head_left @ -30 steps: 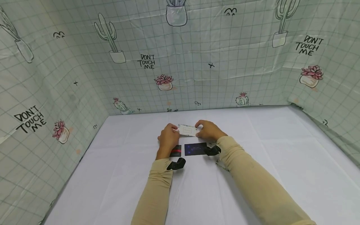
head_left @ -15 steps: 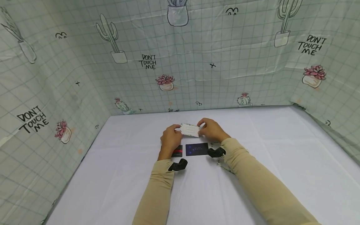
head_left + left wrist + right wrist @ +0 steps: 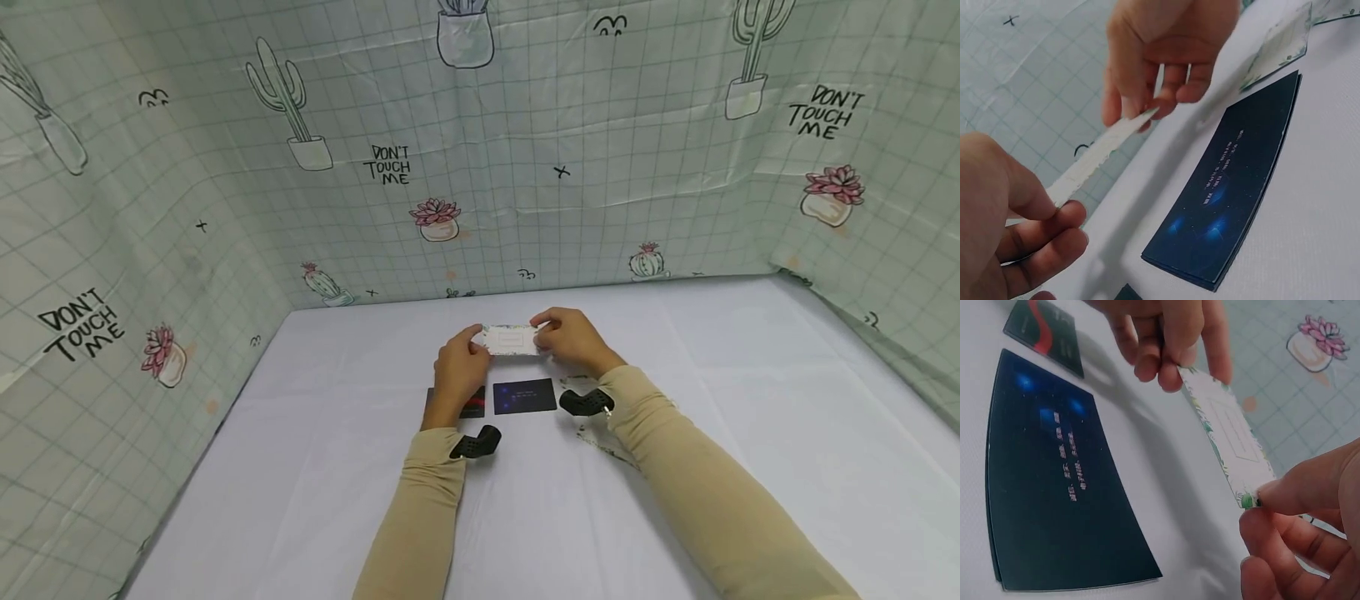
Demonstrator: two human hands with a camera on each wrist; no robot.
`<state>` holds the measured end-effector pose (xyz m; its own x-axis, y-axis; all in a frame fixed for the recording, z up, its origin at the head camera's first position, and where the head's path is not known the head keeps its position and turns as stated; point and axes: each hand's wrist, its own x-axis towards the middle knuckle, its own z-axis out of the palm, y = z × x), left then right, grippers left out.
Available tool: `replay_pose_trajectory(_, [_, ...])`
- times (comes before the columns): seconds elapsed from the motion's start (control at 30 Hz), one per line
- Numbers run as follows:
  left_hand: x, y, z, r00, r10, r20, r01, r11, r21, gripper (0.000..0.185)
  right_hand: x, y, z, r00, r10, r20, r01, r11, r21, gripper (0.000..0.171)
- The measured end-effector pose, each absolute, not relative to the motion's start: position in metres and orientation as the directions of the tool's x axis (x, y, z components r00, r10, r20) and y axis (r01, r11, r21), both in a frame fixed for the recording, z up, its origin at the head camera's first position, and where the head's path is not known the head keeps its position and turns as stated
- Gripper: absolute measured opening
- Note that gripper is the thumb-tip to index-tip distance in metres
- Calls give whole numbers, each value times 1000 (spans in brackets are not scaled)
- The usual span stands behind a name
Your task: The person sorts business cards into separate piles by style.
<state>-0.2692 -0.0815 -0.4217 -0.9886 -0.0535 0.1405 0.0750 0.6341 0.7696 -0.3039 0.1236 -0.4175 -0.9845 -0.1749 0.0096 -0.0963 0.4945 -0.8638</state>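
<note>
A white card (image 3: 512, 340) with a green leafy border is held up between both hands, tilted above the table. My left hand (image 3: 459, 367) pinches its left end between thumb and fingers. At the opposite end, my right hand (image 3: 573, 340) pinches the card the same way; the right wrist view shows the thumb on the card (image 3: 1225, 428) near its corner. Below them lies a small stack of dark blue cards (image 3: 525, 396). A black card with a red stripe (image 3: 474, 403) lies to the left, partly hidden by the left hand and wrist.
More leafy-bordered white cards (image 3: 600, 437) lie to the right, partly covered by the right forearm and wrist camera (image 3: 587, 403). A white cloth (image 3: 315, 467) covers the table. Behind it hangs a grid-patterned curtain (image 3: 510, 208) with cactus drawings.
Both hands have shifted slightly right and lifted the white card a little. It now faces the head camera more squarely, its right end no longer dipping. Both hands keep their grip.
</note>
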Motion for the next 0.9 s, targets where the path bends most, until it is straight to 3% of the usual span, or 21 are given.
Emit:
replay_pose_trajectory(0.4, [-265, -75, -424, -975, 133, 179, 222, 537, 814, 54, -280, 145, -407, -987, -151, 61, -118, 404, -907, 36])
replay_pose_trajectory(0.9, [-253, -58, -425, -946, 267, 181, 297, 502, 812, 52, -261, 176, -416, -983, -157, 101, -167, 499, -851, 36])
